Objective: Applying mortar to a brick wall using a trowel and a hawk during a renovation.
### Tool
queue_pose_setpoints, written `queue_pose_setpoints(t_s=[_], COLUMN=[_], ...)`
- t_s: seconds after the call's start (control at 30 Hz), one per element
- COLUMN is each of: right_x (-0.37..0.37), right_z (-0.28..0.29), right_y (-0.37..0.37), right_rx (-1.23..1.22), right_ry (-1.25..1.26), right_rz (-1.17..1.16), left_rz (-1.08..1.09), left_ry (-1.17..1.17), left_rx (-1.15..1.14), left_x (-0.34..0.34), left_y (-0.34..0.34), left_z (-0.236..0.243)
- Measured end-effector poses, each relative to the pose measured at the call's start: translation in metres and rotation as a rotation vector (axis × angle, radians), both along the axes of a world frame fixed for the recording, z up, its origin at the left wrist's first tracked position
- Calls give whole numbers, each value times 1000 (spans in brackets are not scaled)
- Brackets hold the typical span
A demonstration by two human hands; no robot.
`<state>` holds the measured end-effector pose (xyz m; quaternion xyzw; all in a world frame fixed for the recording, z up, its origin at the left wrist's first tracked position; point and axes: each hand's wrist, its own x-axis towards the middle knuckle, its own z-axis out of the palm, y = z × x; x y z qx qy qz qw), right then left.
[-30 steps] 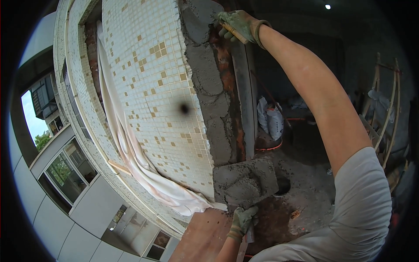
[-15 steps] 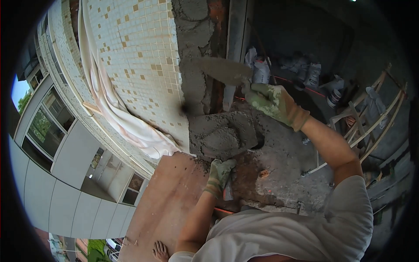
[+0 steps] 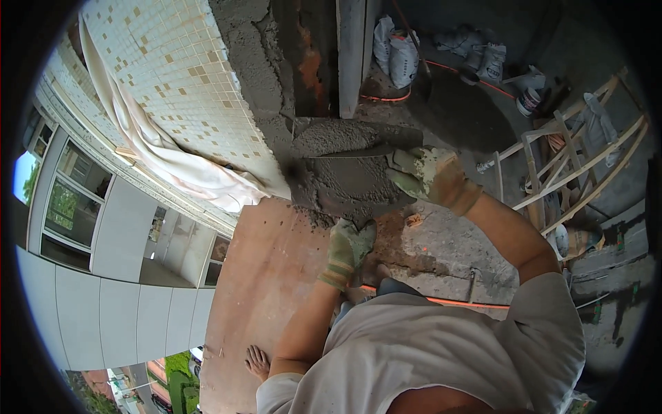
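Mortar (image 3: 353, 176) coats a board (image 3: 387, 203) gripped by the left hand (image 3: 350, 250) and a trowel (image 3: 400, 136) gripped by the right hand (image 3: 434, 176)

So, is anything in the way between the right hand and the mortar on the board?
Nothing visible, apart from the trowel that the right hand itself holds, its blade over or in the mortar. The left hand holds the board from its near side, out of that path.
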<state>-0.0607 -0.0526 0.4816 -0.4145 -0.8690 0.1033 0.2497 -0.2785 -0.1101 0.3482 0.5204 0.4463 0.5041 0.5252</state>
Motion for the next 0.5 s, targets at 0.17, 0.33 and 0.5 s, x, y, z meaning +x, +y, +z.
queue_pose_setpoints(t_s=[0.17, 0.33, 0.5], right_x=[7, 33, -32], right_z=[-4, 31, 26], right_y=[-13, -1, -30], right_rx=[-191, 475, 376], right_ry=[149, -474, -214], right_rz=[-42, 164, -10], left_rz=[27, -159, -69], left_ry=[-351, -104, 156], left_rx=[-315, -468, 263], left_x=[-21, -59, -44], left_y=[13, 8, -17], left_z=[25, 64, -22])
